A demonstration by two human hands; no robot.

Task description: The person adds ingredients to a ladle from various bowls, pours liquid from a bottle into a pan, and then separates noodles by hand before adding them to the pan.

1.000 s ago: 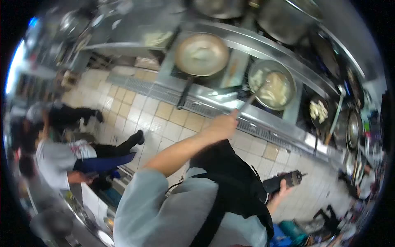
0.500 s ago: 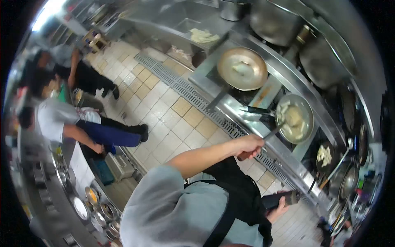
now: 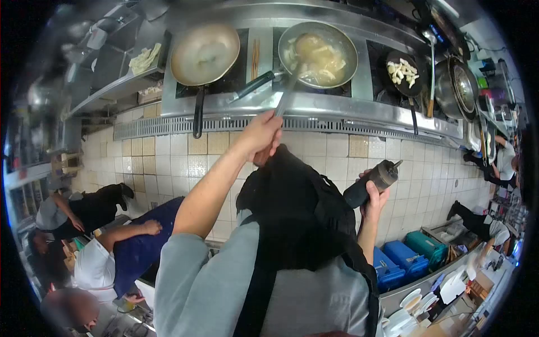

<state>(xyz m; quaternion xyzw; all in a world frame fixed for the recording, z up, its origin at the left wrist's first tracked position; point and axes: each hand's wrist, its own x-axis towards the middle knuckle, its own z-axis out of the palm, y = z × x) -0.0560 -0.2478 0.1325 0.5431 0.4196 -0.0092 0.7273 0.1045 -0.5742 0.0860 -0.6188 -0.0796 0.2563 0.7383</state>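
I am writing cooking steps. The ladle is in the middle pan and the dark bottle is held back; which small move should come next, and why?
Probably lift the right hand with the dark bottle over the middle pan: the left hand holds the ladle in the food there, while the bottle is off the stove.

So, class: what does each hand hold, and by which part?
Left hand: ladle, by its handle end. Right hand: dark bottle, around its body.

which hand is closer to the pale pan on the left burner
Left. The left hand, gripping a ladle handle, is just below-right of the pan; the right hand, holding a dark bottle, sits lower and much farther right.
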